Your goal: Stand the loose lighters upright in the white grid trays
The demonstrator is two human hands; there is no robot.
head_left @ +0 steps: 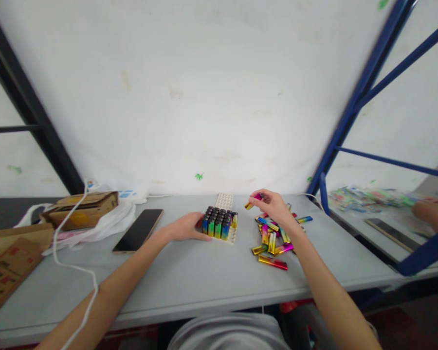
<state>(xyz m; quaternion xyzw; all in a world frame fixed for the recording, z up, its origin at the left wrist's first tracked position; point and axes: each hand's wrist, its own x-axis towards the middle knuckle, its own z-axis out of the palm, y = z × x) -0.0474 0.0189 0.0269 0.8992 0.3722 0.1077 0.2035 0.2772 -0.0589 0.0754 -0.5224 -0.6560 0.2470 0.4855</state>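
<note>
Shiny lighters with black tops stand upright in tight rows, blue and green shading to yellow. They sit in a white tray with round holes, whose bare holes show at the back and front right. My left hand is curled against the left side of these rows, thumb at the front and fingers behind. Above the table to the right, my right hand pinches one gold-and-magenta lighter, held tilted. Below that hand lies a loose pile of metallic lighters, partly hidden by my right forearm.
A dark phone lies left of my left hand. Farther left are an open cardboard box, a white plastic bag and a white cable. A blue frame divides off another table, where a person's hand shows.
</note>
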